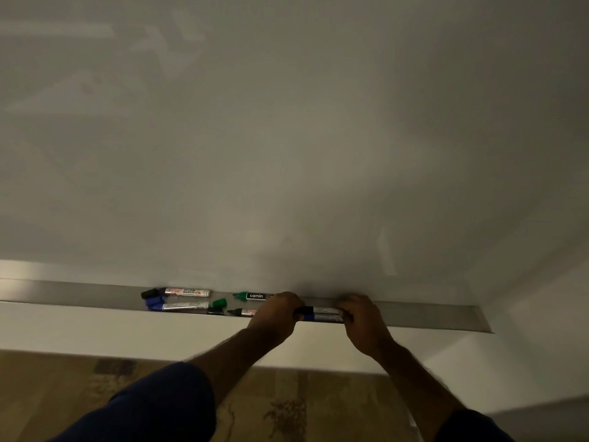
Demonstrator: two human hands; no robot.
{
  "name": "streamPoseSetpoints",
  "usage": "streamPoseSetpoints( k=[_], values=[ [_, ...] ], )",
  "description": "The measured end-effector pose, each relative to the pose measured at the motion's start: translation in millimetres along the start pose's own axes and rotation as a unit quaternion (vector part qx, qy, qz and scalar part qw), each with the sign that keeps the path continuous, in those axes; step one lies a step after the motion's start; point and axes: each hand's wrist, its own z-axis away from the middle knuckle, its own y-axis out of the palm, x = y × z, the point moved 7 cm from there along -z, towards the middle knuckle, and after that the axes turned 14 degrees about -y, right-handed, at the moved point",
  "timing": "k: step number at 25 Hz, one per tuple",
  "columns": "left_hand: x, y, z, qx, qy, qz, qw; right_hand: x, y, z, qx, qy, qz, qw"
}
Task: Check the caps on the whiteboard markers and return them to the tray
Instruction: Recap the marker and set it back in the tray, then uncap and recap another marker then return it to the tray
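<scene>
Standing behind the person, head view only:

Left hand: the left hand point(280, 314) is closed around the cap end of the held markers point(322, 314), just above the tray point(430, 315).
Right hand: the right hand point(360, 317) is closed on the opposite end of the same bundle; a black cap and a blue cap show between the two fists.
Marker count in hands: two barrels appear stacked; motion blur prevents certainty.
Tray contents: a black-capped marker point(181, 292), a blue-capped marker point(178, 306), a green Camlin marker point(255, 296) and a further marker point(242, 312) partly hidden by the left hand lie left of the hands.
Loose items: a green cap point(220, 303) lies apart from any barrel.
Risk 1: pressing two caps at once may seat one only partly; cause, uneven force across the pair.
Risk 2: a marker may slip to the floor point(287, 406); cause, the hands work at the tray's front lip.
Risk 3: mismatched capping; cause, dim light and similar barrels.
Risk 4: the left wrist may sweep the nearest marker off the tray.
</scene>
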Motion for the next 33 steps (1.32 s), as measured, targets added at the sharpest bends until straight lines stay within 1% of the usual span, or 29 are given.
streamPoseSetpoints(
  k=[9,13,16,22,27,29,33],
  values=[
    [9,-10,7,-0.031,0.017,0.029,0.999,0,-4,7,0.003,0.027,0.033,0.999],
    [39,-38,22,-0.090,0.057,0.045,0.993,2,-7,7,-0.005,0.035,0.027,0.999],
    [70,-63,32,-0.120,0.077,0.024,0.990,13,-7,3,-0.016,0.031,0.028,0.999],
    [134,-87,46,-0.155,0.003,-0.016,0.988,66,6,-23,-0.021,-0.045,0.034,0.998],
    [149,-75,49,-0.117,-0.028,-0.058,0.991,124,37,-46,0.012,-0.136,0.047,0.990],
    [148,-73,46,-0.122,-0.031,-0.055,0.990,135,49,-52,0.026,-0.139,0.059,0.988],
    [156,-74,37,-0.135,-0.054,-0.043,0.988,136,62,-59,0.053,-0.107,0.080,0.990]
  ],
)
